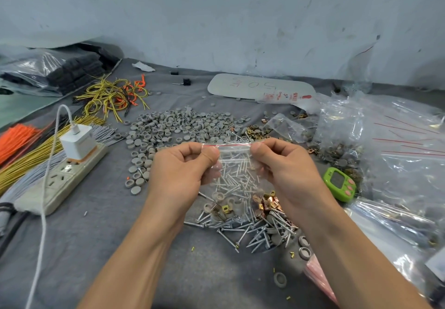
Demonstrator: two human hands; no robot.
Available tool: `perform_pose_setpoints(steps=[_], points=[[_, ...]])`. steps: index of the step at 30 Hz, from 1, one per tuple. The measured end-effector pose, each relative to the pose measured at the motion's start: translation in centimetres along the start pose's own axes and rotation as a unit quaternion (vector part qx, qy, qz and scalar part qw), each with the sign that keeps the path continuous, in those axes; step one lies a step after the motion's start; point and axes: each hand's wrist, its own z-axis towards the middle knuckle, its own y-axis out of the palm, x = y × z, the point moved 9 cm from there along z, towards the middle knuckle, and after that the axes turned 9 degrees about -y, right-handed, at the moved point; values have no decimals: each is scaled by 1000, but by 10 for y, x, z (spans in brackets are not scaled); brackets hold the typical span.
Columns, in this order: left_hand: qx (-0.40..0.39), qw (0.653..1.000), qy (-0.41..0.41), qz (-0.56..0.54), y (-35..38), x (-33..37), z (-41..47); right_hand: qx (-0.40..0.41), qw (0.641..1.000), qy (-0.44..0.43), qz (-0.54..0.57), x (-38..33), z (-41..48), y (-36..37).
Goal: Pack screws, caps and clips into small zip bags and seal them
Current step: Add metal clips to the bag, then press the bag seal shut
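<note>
A small clear zip bag (232,178) with a red stripe along its top hangs upright above the table. It holds several silver screws, grey caps and brass clips. My left hand (179,171) pinches the bag's top left corner. At the top right corner my right hand (286,166) pinches the zip strip. Under the bag lies a loose pile of screws (250,231). Copper and brass clips (268,202) sit beside that pile. A wide spread of grey caps (178,125) covers the cloth behind my hands.
A white power strip (60,181) with a charger plugged in lies at the left, beside bundles of orange and yellow wire (29,149). A green timer (339,184) and a heap of clear bags (397,152) fill the right side. A pale wall stands behind.
</note>
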Motion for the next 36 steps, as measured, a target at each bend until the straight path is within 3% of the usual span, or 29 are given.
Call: perform_pose_setpoints(steps=[6, 19, 27, 36], points=[[-31, 999, 7, 16, 10, 2, -4, -48, 999, -8, -23, 1, -8, 15], [-72, 997, 20, 24, 16, 3, -7, -68, 997, -41, 16, -1, -6, 30], [-29, 999, 22, 30, 16, 3, -4, -67, 997, -24, 31, 1, -7, 32], [-3, 999, -21, 31, 2, -6, 1, -13, 999, 9, 41, 7, -8, 19]])
